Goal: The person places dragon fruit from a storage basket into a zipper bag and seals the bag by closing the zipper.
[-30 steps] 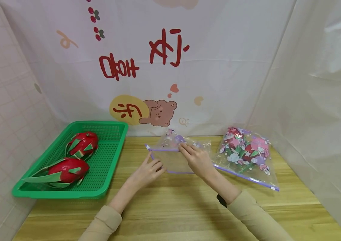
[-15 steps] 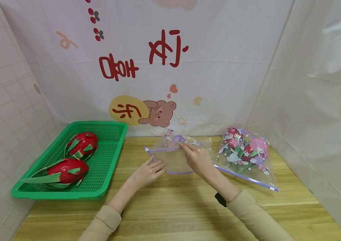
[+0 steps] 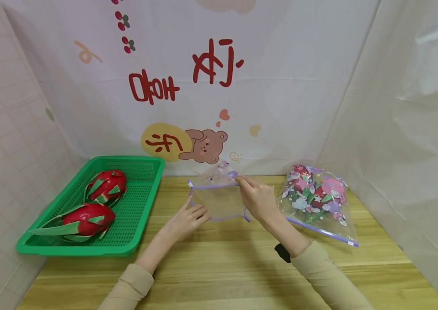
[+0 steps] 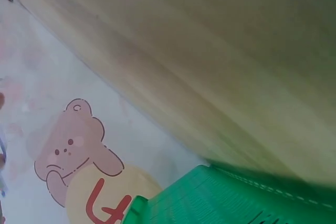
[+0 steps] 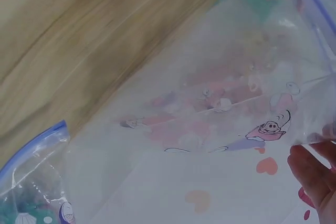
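A clear zip bag (image 3: 219, 202) with purple edging and cartoon prints stands tilted over the wooden table, its mouth spread toward me. My left hand (image 3: 188, 218) pinches the left side of its rim below the slider. At the upper right of the mouth, my right hand (image 3: 257, 198) grips the edge between thumb and fingers. The right wrist view shows the see-through bag film (image 5: 210, 98) stretching from the right hand's fingers (image 5: 310, 174). In the left wrist view the left hand's grasp is out of sight.
A green basket (image 3: 147, 211) on the left holds two red dragon fruits (image 3: 89, 218) with green scales. To the right lies another zip bag (image 3: 316, 193) with similar red and green fruit inside. A printed white sheet (image 3: 281, 86) hangs behind the table.
The right hand has lifted the upper edge of the bag and drawn it slightly right, so the mouth gapes wider. The left hand has shifted slightly, still at the rim.
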`<state>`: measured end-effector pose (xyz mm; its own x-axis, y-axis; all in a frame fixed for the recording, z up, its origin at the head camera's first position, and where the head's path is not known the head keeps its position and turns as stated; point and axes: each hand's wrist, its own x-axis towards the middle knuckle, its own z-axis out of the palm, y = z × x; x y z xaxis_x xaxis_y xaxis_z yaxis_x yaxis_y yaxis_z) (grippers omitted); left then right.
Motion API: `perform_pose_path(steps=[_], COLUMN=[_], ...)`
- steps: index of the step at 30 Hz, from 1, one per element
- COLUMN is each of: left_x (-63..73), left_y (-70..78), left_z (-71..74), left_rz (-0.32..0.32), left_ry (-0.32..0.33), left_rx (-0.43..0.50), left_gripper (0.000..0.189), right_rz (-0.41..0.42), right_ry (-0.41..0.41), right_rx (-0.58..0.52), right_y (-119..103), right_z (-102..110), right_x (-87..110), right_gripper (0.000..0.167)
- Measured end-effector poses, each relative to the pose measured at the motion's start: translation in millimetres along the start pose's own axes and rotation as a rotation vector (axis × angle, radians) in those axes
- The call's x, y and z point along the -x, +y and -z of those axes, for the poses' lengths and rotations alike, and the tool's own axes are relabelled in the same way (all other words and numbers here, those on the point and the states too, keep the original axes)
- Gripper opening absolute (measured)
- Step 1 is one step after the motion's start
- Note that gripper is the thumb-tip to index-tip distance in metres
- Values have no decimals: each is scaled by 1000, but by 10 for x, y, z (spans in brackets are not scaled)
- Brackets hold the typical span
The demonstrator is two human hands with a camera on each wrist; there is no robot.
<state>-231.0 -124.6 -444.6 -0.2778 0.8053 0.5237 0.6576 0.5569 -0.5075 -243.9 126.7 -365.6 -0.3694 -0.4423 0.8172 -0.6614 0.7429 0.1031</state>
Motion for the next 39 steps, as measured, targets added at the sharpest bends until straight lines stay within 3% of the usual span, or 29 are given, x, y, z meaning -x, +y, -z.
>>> perform_pose_path(steps=[6,10,17,20,24,33,39], left_x=[-27,-22,-30,-39,-25,23,31], left_y=[-9,-3,41,41,5,-65,-80], left_z=[43,42,10,-10,-17,1,15], left_rz=[4,-4,-60,-51,-28,-56,-55], left_ry=[-25,-45,-79,-72,-34,103,119], left_rx=[-20,-9,29,42,45,15,16], left_gripper=[38,37,34,33,34,35,33], right_rz=[21,66,39,73,120,157,156], right_ry=[-3,-12,38,38,37,50,22], right_rx=[-102,-80,-25,-21,-17,-8,-5], right_y=[-22,-22,-15,-35,-51,-71,-103], right_z=[-1,22,101,99,47,-45,-86], right_x=[1,-18,-93,-83,-26,85,113], right_gripper=[19,22,24,23,24,30,32])
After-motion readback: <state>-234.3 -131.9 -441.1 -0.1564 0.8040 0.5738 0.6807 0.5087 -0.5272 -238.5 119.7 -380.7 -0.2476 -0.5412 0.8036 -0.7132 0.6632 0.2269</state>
